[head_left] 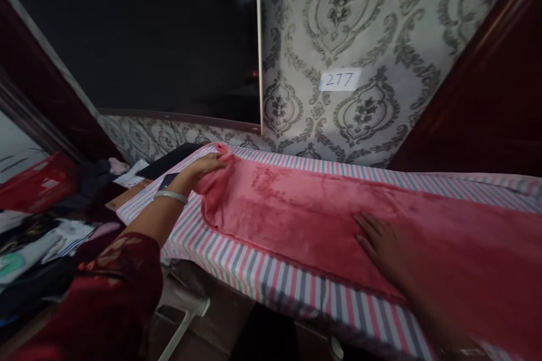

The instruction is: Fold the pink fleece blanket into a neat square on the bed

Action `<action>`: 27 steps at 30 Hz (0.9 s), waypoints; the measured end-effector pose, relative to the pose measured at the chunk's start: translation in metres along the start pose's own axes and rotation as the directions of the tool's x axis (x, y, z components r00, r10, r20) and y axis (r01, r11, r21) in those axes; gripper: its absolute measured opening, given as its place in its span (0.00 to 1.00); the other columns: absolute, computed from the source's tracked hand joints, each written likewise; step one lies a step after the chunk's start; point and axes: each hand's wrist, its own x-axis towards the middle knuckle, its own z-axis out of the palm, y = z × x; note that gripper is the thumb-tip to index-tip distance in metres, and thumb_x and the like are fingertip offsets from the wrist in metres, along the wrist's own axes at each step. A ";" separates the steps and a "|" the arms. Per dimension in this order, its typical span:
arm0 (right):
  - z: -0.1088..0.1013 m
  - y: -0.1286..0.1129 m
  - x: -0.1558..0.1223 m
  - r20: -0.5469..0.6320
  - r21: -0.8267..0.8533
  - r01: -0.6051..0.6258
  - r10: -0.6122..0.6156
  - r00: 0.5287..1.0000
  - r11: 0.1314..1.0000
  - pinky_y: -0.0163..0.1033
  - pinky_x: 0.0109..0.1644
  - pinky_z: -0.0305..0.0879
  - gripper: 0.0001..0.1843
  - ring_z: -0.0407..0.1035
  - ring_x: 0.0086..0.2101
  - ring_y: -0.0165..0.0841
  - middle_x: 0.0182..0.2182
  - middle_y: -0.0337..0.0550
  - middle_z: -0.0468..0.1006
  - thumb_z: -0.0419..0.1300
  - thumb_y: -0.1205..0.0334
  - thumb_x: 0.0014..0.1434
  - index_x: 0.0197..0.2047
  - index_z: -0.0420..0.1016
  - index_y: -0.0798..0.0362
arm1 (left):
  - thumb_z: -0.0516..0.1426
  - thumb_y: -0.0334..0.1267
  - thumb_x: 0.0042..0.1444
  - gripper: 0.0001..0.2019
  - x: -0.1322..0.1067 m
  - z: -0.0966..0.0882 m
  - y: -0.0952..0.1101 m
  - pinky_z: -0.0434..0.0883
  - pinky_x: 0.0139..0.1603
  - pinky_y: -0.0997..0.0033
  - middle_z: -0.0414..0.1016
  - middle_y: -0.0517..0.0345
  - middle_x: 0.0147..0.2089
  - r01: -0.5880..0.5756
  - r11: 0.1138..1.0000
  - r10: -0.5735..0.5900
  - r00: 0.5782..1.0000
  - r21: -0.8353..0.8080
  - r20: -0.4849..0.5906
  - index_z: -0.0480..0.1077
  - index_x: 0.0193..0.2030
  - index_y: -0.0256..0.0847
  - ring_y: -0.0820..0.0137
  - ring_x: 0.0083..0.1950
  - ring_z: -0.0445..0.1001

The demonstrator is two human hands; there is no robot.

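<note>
A long pink plush blanket (279, 208), folded into a strip, lies along a striped cloth (254, 262) covering a narrow table. At the blanket's far left end the fabric is bunched and turned up, and my left hand (208, 166) is closed on it, a bangle at the wrist. The thumb is hidden. My right hand (379, 240) rests flat on the middle of the blanket, fingers stretched out and holding nothing. The blanket's right end runs out of view.
A clothes pile (63, 237) and a red bag (38, 183) are on the left. Patterned wallpaper with a paper marked 277 (339, 79) and a dark window (169, 39) stand behind the table. A metal leg frame (184, 304) shows below.
</note>
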 end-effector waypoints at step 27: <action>-0.017 -0.017 0.010 0.061 0.085 -0.096 0.091 0.994 0.992 0.58 0.67 0.57 0.27 0.62 0.64 0.45 0.67 0.49 0.67 0.48 0.54 0.69 0.68 0.68 0.46 | 0.57 0.33 0.57 0.23 -0.095 0.245 0.124 0.72 0.51 0.64 0.79 0.39 0.55 -0.384 0.836 0.236 0.896 0.391 0.375 0.71 0.60 0.36 0.55 0.55 0.78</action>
